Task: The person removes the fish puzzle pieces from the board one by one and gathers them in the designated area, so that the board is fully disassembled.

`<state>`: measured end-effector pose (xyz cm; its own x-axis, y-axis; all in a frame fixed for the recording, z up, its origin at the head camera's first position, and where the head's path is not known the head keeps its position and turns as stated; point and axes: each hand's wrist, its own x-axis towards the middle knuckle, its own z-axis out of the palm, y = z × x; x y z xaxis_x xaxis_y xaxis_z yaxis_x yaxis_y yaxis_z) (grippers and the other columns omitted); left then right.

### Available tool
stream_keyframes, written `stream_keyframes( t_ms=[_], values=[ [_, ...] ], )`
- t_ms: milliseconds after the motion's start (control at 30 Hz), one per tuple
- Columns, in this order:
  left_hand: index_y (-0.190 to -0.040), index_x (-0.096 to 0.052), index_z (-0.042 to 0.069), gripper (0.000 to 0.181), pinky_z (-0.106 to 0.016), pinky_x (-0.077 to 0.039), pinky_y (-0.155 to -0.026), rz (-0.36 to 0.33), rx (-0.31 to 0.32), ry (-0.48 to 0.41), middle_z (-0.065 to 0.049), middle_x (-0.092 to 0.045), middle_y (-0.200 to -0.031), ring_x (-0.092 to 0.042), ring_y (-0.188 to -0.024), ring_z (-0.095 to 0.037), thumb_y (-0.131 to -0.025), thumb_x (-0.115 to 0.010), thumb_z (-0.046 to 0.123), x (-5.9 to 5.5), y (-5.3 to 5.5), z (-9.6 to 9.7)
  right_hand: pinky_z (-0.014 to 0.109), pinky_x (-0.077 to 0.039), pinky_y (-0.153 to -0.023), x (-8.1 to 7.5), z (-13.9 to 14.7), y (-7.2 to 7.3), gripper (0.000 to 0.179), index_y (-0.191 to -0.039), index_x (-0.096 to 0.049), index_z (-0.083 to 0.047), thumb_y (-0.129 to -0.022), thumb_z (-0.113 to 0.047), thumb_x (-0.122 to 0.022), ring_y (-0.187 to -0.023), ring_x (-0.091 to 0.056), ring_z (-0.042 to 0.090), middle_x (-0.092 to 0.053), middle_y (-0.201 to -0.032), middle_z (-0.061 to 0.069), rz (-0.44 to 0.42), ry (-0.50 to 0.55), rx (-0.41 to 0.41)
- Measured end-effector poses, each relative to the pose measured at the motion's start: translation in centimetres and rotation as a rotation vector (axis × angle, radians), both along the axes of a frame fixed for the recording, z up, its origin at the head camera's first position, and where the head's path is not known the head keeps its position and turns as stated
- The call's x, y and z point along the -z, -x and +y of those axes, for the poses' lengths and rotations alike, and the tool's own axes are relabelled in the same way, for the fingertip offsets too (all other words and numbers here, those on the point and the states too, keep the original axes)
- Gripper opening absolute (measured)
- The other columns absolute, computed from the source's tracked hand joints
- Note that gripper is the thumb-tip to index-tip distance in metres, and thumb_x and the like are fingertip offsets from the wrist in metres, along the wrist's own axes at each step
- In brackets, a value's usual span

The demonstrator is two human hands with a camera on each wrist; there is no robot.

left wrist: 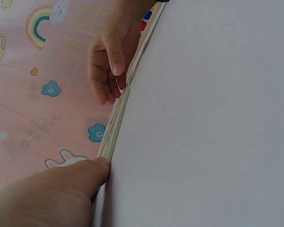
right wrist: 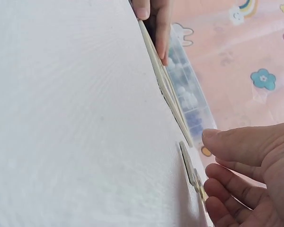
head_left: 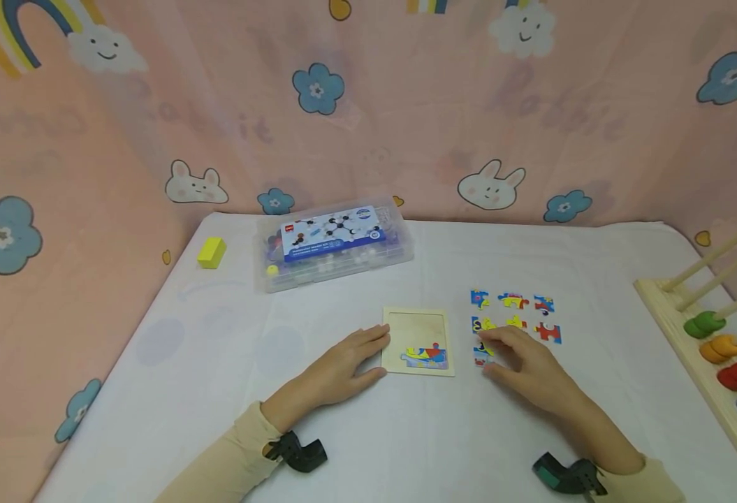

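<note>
My left hand point(head_left: 341, 367) rests at the left edge of a square wooden puzzle tray point(head_left: 413, 328), thumb and fingertips touching the frame. A few joined pieces point(head_left: 425, 356) lie in the tray's lower right. My right hand point(head_left: 534, 365) is over the loose jigsaw pieces to the right of the tray. In the right wrist view its thumb and fingers point(right wrist: 227, 189) are apart with nothing visible between them, close beside a piece point(right wrist: 186, 163) on the cloth. The hand partly covers the lower pieces; a red piece point(head_left: 548, 332) and a yellow one point(head_left: 514, 300) show beyond it.
Behind the tray lies a clear plastic case point(head_left: 337, 244) with a molecule-model label. A yellow block point(head_left: 212, 252) sits at the back left. On the right stands a wooden peg rack point(head_left: 689, 356) with coloured beads. A patterned pink cloth point(head_left: 381, 140) hangs behind the table.
</note>
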<state>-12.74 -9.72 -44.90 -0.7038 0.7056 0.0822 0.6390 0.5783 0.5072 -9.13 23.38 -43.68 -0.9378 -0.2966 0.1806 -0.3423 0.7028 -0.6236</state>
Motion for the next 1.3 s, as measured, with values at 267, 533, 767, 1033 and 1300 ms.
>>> stream_keyframes(
  t_ms=[267,533,767,1033,1300],
  values=[
    [-0.143,-0.041,0.004,0.057,-0.038,-0.024,-0.118,-0.010,-0.003,-0.007,-0.004,-0.030,-0.155,-0.027,-0.143,-0.019,-0.095,-0.058,0.029,-0.1,0.0,-0.1,0.025,-0.051,-0.091,-0.9,-2.2,0.6,0.044,-0.126,-0.057,-0.010,-0.085,-0.016,-0.071,-0.107,-0.057,0.015,-0.060,-0.121,-0.001,-0.068,-0.001,-0.074],
    [-0.143,-0.041,0.006,0.057,-0.038,-0.025,-0.118,-0.014,-0.007,0.000,-0.002,-0.030,-0.155,-0.028,-0.143,-0.018,-0.095,-0.058,0.031,0.0,0.0,0.0,0.037,-0.053,-0.090,-1.5,-5.1,1.4,0.046,-0.126,-0.057,-0.010,-0.084,-0.018,-0.072,-0.106,-0.057,0.017,-0.059,-0.123,0.001,-0.117,0.031,-0.151],
    [-0.144,-0.040,0.007,0.057,-0.037,-0.024,-0.118,-0.022,-0.002,0.002,-0.001,-0.030,-0.155,-0.027,-0.143,-0.017,-0.096,-0.056,0.032,0.1,0.1,0.0,0.038,-0.050,-0.096,-1.7,-7.2,1.8,0.046,-0.127,-0.057,-0.008,-0.084,-0.016,-0.072,-0.107,-0.056,0.015,-0.058,-0.122,0.001,-0.167,0.043,-0.198],
    [-0.144,-0.041,0.006,0.056,-0.038,-0.025,-0.118,-0.007,0.007,-0.006,-0.002,-0.030,-0.155,-0.028,-0.142,-0.019,-0.096,-0.056,0.031,0.2,0.2,0.0,0.041,-0.050,-0.095,-1.0,-8.5,2.0,0.042,-0.123,-0.059,-0.008,-0.085,-0.017,-0.071,-0.105,-0.055,0.015,-0.059,-0.120,0.001,-0.163,-0.034,-0.220],
    [-0.143,-0.041,0.005,0.056,-0.039,-0.025,-0.118,-0.018,0.008,-0.012,-0.004,-0.031,-0.154,-0.029,-0.142,-0.020,-0.096,-0.057,0.029,0.0,0.1,-0.1,0.040,-0.048,-0.092,-0.9,-9.1,1.5,0.036,-0.116,-0.063,-0.010,-0.082,-0.013,-0.073,-0.103,-0.050,0.016,-0.054,-0.111,0.001,-0.173,-0.048,-0.180]
  ],
)
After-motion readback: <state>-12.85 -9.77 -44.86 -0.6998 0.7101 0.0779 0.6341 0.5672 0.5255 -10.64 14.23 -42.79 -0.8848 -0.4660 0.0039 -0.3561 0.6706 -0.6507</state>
